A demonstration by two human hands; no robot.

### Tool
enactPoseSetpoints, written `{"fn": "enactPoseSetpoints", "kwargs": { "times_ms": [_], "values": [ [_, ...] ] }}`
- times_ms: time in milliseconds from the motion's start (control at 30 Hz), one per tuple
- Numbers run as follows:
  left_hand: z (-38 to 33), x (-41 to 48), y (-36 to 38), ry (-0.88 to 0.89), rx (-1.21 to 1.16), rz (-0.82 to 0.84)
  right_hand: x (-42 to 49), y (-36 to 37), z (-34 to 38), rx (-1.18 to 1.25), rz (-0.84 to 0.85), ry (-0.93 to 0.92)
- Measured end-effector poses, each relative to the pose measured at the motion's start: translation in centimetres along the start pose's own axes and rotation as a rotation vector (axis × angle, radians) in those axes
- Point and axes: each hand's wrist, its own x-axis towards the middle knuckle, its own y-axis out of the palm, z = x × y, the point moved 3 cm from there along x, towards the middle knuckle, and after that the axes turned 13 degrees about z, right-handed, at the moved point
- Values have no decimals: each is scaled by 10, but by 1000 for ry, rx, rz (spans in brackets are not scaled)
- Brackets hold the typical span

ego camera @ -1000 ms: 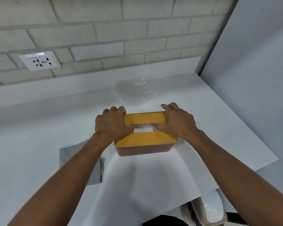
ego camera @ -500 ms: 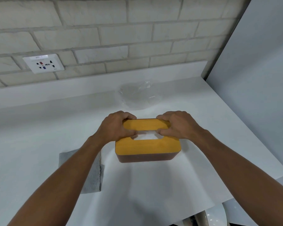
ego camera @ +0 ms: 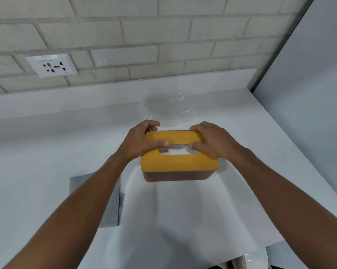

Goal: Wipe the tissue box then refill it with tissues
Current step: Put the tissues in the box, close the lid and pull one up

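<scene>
Gripping the tissue box (ego camera: 178, 164) at its far corners, the left hand (ego camera: 139, 141) and right hand (ego camera: 212, 141) clasp it; grey cloth (ego camera: 105, 200) lies at eight o'clock.

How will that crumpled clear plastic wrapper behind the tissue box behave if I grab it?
The clear wrapper looks thin and crumpled, so it is probably floppy and very light. Its glossy film may feel slippery and would likely slide across the smooth counter if pushed.
</scene>
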Motion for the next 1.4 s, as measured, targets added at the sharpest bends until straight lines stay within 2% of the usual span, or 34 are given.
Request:
{"fn": "enactPoseSetpoints", "kwargs": {
  "times_ms": [167, 367, 467, 567, 700, 800, 867, 933, 1033, 1133, 1233, 1400],
  "values": [
    [8, -13, 2, -26, 29, -59, -1, 5, -5, -16, -40, 16],
    [13, -16, 11, -91, -110, -178, -6, 12, -3, -24, -97, 1],
    [7, -15, 11, -105, -60, -228, -6, 15, -3, -69, -102, -6],
    [1, -15, 7, -107, 71, -250, -5, 15, -6, -14, -109, 5],
    [-4, -14, 4, -99, 233, -200, -12, 13, -1, -28, -155, -11],
    [-11, -19, 1, 54, 330, -33, -32, 4, 21, 45, -231, -139],
    [-18, -24, -2, 121, 443, 132, -43, 1, 34, 112, -76, -199],
    [-23, -24, -2, 126, 574, 282, -46, 1, 42, 29, 105, -211],
    [-22, -21, 1, 90, 690, 412, -44, -3, 30, 5, 105, -160],
    [-13, -19, 0, 66, 652, 418, -41, 2, -4, 212, 278, -5],
    [-8, -15, -2, 65, 575, 411, -40, 8, -28, 491, 411, 1],
    [-5, -12, -1, 34, 529, 397, -36, 9, -35, 483, 416, -5]
  ]
}}
